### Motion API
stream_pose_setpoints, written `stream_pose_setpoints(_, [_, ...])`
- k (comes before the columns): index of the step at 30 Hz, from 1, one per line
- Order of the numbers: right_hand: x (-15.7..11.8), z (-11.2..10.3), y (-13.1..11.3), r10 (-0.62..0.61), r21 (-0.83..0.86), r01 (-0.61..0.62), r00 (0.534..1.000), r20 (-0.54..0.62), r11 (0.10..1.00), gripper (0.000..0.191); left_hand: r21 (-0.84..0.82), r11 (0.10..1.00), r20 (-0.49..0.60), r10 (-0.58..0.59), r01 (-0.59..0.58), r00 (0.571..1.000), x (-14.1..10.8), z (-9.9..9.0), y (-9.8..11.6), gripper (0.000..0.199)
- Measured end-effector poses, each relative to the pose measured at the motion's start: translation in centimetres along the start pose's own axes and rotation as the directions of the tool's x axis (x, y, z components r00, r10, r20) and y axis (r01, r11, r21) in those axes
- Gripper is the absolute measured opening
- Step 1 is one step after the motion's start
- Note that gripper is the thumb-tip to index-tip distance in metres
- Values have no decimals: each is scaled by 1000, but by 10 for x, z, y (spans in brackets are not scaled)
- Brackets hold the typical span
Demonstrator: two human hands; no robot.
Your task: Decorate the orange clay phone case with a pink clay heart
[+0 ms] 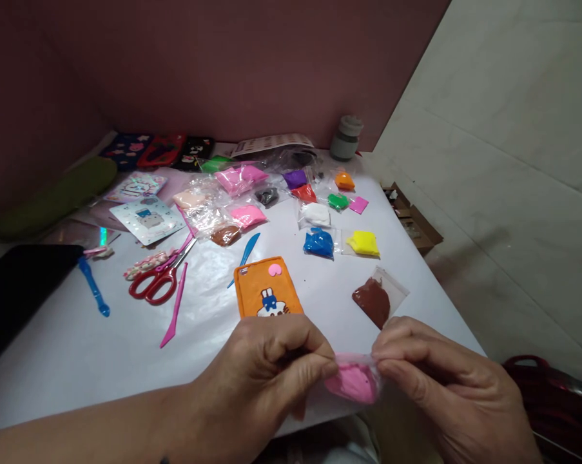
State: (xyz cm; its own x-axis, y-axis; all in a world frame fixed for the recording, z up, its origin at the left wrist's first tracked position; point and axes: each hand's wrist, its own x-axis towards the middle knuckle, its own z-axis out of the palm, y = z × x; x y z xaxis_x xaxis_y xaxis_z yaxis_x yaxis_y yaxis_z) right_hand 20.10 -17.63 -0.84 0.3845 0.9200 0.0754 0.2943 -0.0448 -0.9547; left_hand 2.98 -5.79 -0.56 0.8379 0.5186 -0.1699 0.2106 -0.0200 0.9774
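Between my two hands, near the front edge of the table, hangs a clear bag of pink clay [352, 383]. My left hand [276, 367] pinches its top left corner, with thumb and forefinger pressed together. At the top right corner, my right hand [445, 380] grips the plastic in the same way. Just beyond my left hand lies an orange clay-covered card [266, 283] with a pink heart and a small blue-and-white figure; my hand hides its lower end. A bag of brown clay [375, 301] rests on the table past my right hand.
Red-handled scissors [158, 283], a pink modelling tool [175, 309] and blue modelling tools [95, 289] lie at left. Several bagged clays, including blue [318, 242] and yellow [364, 243], cover the middle. A lidded jar [347, 138] stands by the back wall. The table's right edge [445, 303] drops to the floor.
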Motion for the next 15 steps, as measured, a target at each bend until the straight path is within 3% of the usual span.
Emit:
stream_pose_setpoints(5, [-3,3,-4,-41,3,41,999,-17,999,19,14,1000,39,17,-17,999,-3,1,4,25])
stream_pose_setpoints(11, [-1,-3,-3,-68,-21,71,990,123,997,6,-29,998,84,-50,53,995,-6,2,9,25])
stream_pose_setpoints(15, [0,-4,-1,-133,-53,144,976,174,988,14,53,997,82,-54,49,995,-10,3,14,24])
